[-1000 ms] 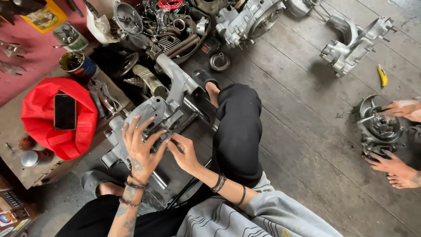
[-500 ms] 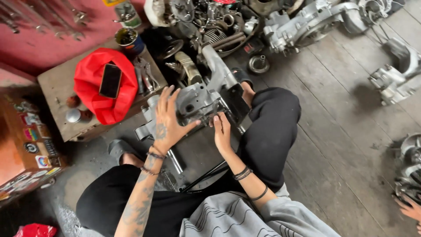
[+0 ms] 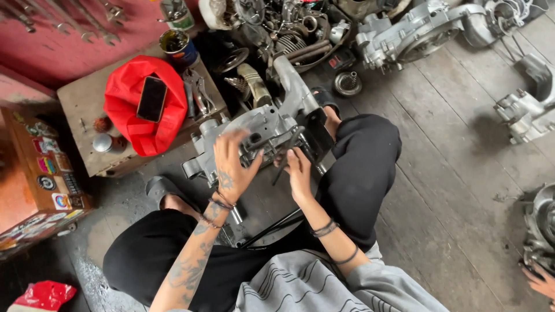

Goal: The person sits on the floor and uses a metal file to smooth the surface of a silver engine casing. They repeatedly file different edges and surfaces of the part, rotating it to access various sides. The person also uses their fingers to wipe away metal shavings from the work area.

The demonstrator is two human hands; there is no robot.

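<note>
Red cloth (image 3: 141, 101) with phone (image 3: 152, 99) lies left; engine parts crowd ahead. Engine casing (image 3: 254, 136) sits between the knees. Left hand (image 3: 233, 164) fingers spread on it; right hand (image 3: 298, 173) fingers curled (partly blurred) around a dark rod (image 3: 287, 151).

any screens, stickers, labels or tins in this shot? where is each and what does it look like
Phone: flat black rectangle with a dark screen, lying on the red cloth on the low table.
Sticker-covered box: brown, at the left edge, with round and rectangular multicoloured stickers.
Tin can: round, dark blue side, at the table's far corner.
Red label: small patch on a dark part beyond the engine case.
</note>
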